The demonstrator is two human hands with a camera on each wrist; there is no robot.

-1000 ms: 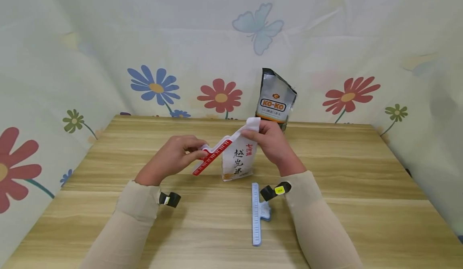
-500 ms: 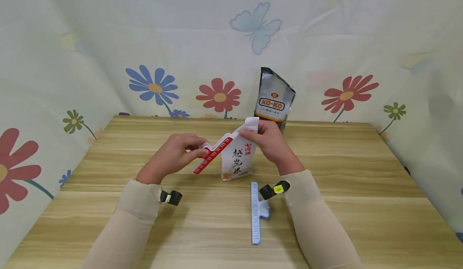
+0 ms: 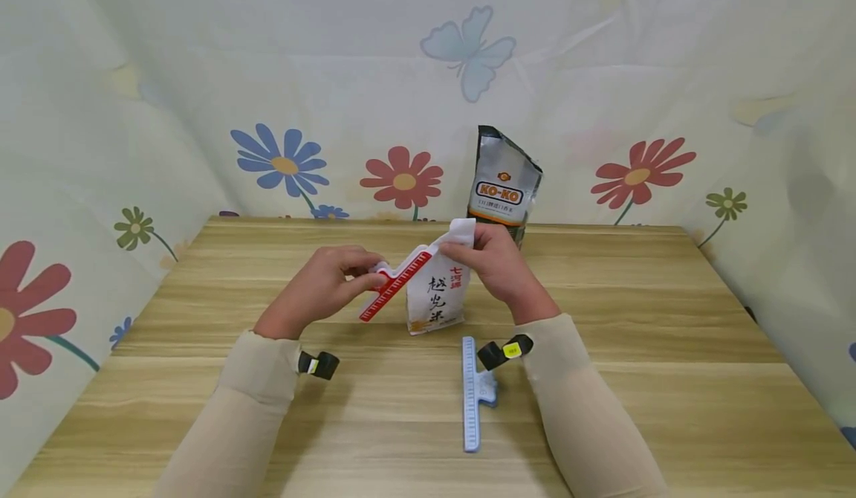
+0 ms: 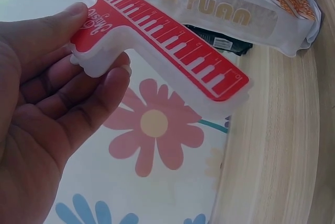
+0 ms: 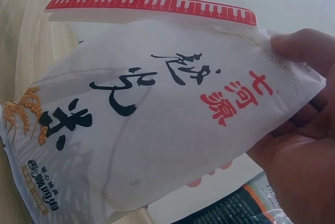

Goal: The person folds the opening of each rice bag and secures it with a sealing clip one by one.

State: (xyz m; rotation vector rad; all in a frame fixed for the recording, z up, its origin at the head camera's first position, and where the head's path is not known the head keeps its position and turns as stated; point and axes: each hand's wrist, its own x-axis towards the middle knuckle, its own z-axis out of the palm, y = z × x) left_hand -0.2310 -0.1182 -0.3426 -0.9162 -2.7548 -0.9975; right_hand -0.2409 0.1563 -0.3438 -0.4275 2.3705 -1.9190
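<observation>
My left hand (image 3: 321, 290) pinches the handle of a red-and-white bag clip (image 3: 394, 288) with piano-key markings, thumb on the red face. Slanting up to the right, the clip has its upper end over the top left edge of a white rice bag (image 3: 436, 301). In the right wrist view the clip's long bar (image 5: 152, 5) runs along that edge of the bag (image 5: 167, 103). My right hand (image 3: 498, 264) grips the bag's upper right corner, thumb in front, other fingers behind. Whether the bag's base touches the table cannot be told.
A light blue bag clip (image 3: 472, 398) lies on the wooden table (image 3: 374, 416) near my right wrist. Behind my right hand stands a silver and dark KO-KO bag (image 3: 504, 175), partly hidden. A flower-printed cloth (image 3: 321, 74) hangs beyond the table's back edge.
The red clip has shifted slightly up and right, its upper end lying a little further over the bag's edge. Both hands keep their grips; the head view has drifted slightly.
</observation>
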